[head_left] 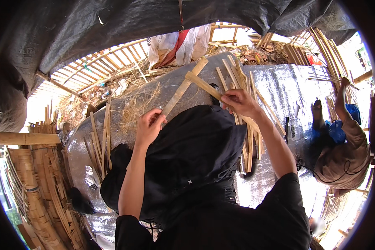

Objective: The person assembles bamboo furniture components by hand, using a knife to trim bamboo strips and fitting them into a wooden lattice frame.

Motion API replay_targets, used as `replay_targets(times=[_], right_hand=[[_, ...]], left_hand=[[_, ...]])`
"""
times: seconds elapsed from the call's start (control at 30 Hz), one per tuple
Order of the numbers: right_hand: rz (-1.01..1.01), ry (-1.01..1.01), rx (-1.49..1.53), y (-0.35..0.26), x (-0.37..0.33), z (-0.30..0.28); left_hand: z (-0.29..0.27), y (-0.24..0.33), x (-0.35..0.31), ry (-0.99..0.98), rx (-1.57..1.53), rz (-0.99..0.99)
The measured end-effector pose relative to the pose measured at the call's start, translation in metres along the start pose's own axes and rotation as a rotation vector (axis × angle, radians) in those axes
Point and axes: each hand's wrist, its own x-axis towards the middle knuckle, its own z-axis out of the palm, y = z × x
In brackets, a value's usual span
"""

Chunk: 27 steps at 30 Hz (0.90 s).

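Observation:
My left hand (150, 125) is closed on the lower end of a flat, pale bamboo strip (185, 86), which slants up and away to the right. In my right hand (241, 102) is a shorter bamboo slat (203, 86), pinched at its near end and pointing up to the left. The far end of the slat meets or crosses the strip near its upper part; whether they touch I cannot tell. Black cloth (191, 141) covers my lap beneath both hands. Under my right forearm lie several loose bamboo strips (251, 146).
More strips (101, 141) lie to my left on the silvery mat (125, 104), near straw-like shavings (139, 106). Bamboo bundles (37, 183) stand at far left. Another person (341, 162) sits at right, holding thin sticks (327, 78). A dark tarp (112, 33) hangs overhead.

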Motion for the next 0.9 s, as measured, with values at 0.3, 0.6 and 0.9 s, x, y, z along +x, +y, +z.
replay_targets(times=[0.3, 0.6, 0.9], right_hand=[[-0.021, -0.143, -0.053, 0.005, -0.001, 0.006], [-0.042, -0.165, -0.143, -0.02, -0.001, 0.02], [-0.258, 0.055, -0.243, -0.05, 0.008, 0.003]], left_hand=[[-0.001, -0.014, -0.026, -0.191, -0.307, -0.055], [0.002, 0.015, -0.034, -0.268, -0.443, -0.177], [-0.004, 0.058, -0.017, -0.146, -0.372, -0.103]])
